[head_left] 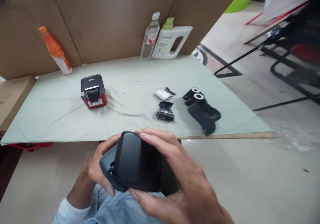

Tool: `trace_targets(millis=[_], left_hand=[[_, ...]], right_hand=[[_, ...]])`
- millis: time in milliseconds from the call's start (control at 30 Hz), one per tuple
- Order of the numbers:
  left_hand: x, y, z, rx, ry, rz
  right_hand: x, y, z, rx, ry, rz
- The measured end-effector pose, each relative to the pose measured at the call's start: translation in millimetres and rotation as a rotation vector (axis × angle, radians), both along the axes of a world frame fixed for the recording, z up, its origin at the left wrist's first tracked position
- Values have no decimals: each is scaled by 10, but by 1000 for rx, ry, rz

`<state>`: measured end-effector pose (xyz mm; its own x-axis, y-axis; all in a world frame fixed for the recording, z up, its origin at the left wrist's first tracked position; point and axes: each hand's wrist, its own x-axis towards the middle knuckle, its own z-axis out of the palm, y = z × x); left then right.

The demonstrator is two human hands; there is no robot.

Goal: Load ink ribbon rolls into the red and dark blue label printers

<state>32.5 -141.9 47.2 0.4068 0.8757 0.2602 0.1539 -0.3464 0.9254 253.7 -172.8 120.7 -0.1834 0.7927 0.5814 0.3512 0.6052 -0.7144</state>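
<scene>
Just off the table's front edge, close to my body, I hold a small thermal printer [135, 160] with a dark blue body and a black lid. My left hand [98, 165] wraps round its blue side, the thumb low on it. My right hand [183, 174] grips the black lid, fingers over the top edge and thumb underneath. The lid appears tilted away from the body on the hinge side; what lies inside is hidden. Across the table stands a second printer [93, 91], red with a black top and a black strip hanging from its front slot.
The pale green table [125, 74] bears a white roll [163, 93], a black roll [165, 111] and black paper rolls [196, 96] with long tails. Behind stand an orange bottle [56, 52], a clear bottle [150, 39] and a white jug [166, 42]. Cardboard panels [112, 21] rise behind.
</scene>
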Motion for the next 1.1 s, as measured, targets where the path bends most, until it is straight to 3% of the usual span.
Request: trace_targets(millis=[100, 233, 633, 1100], left_hand=[[-1, -52, 157, -96, -194, -118], [5, -51, 269, -88, -154, -30], [-64, -106, 252, 40, -48, 31], [-12, -134, 297, 79, -24, 73]], right_hand=[[31, 43, -91, -16, 40, 48], [41, 66, -184, -5, 93, 93], [87, 121, -197, 32, 92, 122], [113, 140, -193, 87, 104, 113]])
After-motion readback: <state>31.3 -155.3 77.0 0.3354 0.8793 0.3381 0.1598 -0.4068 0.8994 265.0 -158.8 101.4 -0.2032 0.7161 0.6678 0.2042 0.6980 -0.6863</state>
